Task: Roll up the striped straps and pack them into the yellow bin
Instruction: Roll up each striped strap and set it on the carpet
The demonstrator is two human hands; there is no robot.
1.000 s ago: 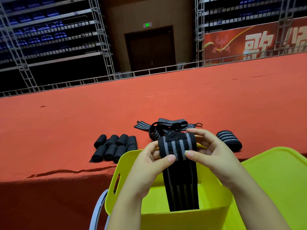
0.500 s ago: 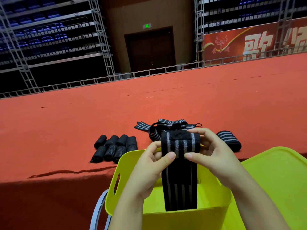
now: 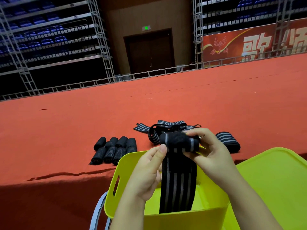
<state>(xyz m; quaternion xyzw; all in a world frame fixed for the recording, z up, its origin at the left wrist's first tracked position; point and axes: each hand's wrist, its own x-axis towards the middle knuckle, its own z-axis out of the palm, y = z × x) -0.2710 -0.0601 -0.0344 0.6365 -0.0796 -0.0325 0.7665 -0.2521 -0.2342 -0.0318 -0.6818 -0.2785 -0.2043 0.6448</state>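
Gripping striped strap [image 3: 178,178] over yellow bin [image 3: 182,219], left hand [image 3: 146,173], right hand [image 3: 211,156] (both pinching), finished rolls [image 3: 114,150] beyond.

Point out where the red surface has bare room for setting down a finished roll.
Bare red surface left of the rolled straps and beyond the loose straps. Crowded between those rolls and the yellow bin.

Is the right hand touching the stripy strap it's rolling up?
Touching. In the head view, the right hand has its fingers curled over the rolled top of the striped strap, gripping it with no gap.
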